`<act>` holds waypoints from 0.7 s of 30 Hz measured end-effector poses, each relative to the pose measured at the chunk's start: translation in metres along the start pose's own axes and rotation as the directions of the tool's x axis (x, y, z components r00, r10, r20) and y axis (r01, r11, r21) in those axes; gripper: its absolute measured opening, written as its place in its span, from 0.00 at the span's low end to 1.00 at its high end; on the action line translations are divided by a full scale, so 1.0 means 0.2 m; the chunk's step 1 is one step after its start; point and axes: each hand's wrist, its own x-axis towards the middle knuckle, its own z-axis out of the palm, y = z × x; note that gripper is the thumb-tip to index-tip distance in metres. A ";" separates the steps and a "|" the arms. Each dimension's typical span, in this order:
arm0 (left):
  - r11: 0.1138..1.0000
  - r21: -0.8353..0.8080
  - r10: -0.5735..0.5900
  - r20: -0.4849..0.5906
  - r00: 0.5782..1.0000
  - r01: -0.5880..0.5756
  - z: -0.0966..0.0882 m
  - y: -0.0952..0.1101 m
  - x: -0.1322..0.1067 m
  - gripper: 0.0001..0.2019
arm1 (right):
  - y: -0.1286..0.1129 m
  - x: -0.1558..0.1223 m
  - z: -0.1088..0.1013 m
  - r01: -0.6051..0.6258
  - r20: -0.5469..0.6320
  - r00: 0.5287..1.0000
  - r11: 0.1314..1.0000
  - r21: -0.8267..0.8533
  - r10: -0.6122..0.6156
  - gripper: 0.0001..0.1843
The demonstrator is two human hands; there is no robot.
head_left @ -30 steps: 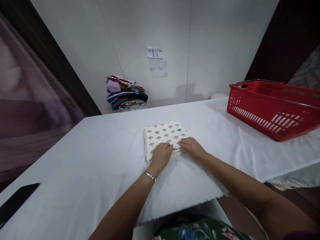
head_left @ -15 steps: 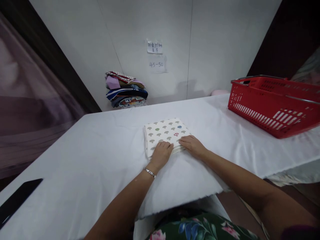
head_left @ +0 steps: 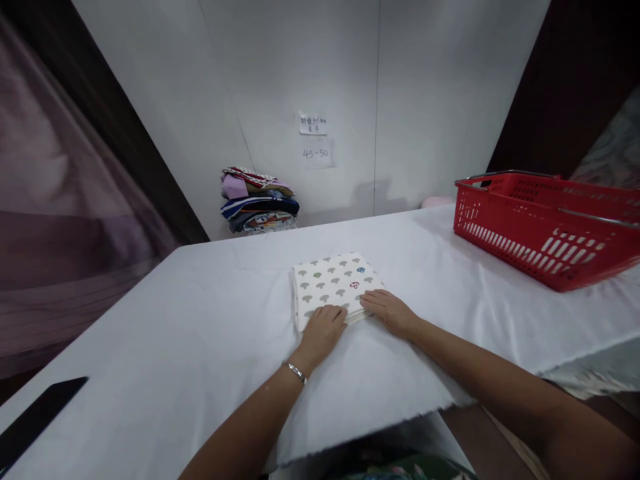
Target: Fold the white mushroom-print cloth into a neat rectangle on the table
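Left fingers [head_left: 326,313] and right fingers [head_left: 373,299] lie unclamped on the folded cloth [head_left: 327,285], likely soft, light, best held at its near edge.

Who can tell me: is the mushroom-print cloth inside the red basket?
No: the mushroom-print cloth lies folded on the white-covered table, to the left of the red basket.

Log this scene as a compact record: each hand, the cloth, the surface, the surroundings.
Left hand: on the near edge of the folded cloth; bracelet on wrist
Right hand: on the cloth's near right corner
Cloth: off-white, mushroom print, lying flat
Surface: white-covered table
Right: red basket
Left: dark flat object, partly out of frame
Back: fabric stack; paper marked 45-50 on the wall
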 end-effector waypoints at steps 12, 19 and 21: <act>0.999 0.011 -0.036 0.034 0.999 0.036 -0.01 0.02 -0.04 0.20 | 0.02 -0.04 -0.06 -0.100 0.243 0.965 0.995 -0.021 0.102 0.36; 0.999 0.026 -0.040 0.023 0.999 0.039 -0.01 0.01 -0.04 0.23 | 0.06 -0.03 -0.06 -0.105 0.270 0.957 0.994 -0.024 0.108 0.32; 0.999 0.039 -0.030 0.023 0.999 0.029 -0.02 0.00 -0.03 0.22 | 0.05 -0.02 -0.06 -0.109 0.252 0.961 0.993 -0.042 0.116 0.30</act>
